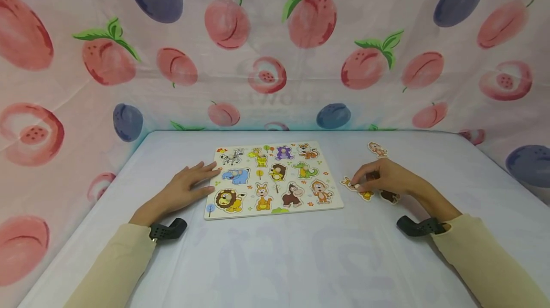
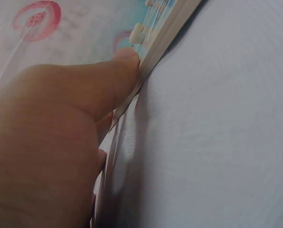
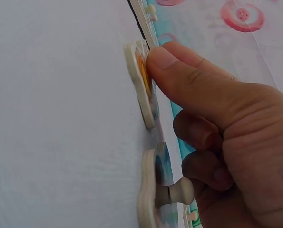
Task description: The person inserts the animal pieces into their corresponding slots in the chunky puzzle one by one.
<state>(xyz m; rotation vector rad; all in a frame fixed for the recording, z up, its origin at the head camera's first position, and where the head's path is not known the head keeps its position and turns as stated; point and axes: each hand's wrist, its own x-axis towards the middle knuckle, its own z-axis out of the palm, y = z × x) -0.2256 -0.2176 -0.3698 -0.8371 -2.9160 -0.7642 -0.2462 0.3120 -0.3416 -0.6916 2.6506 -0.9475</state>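
A wooden animal puzzle board (image 1: 253,215) lies on the table. At its left edge rests my left hand (image 1: 189,186), fingers extended; in the left wrist view the thumb (image 2: 115,80) touches the board's side. To the right of the board, my right hand (image 1: 384,177) pinches an orange-yellow kangaroo puzzle piece (image 1: 366,195) between thumb and forefinger. In the right wrist view this piece (image 3: 140,83) is close to the cloth, its knob hidden by the fingers. A dark brown piece (image 1: 389,196) lies partly under the same hand; its knob (image 3: 181,191) shows in that view.
Beyond the right hand lies a loose monkey piece (image 1: 377,150). White cloth (image 1: 275,260) covers the table, and a fruit-print curtain (image 1: 301,98) stands along the back and sides. Several animal pictures, some with knobs, fill the board.
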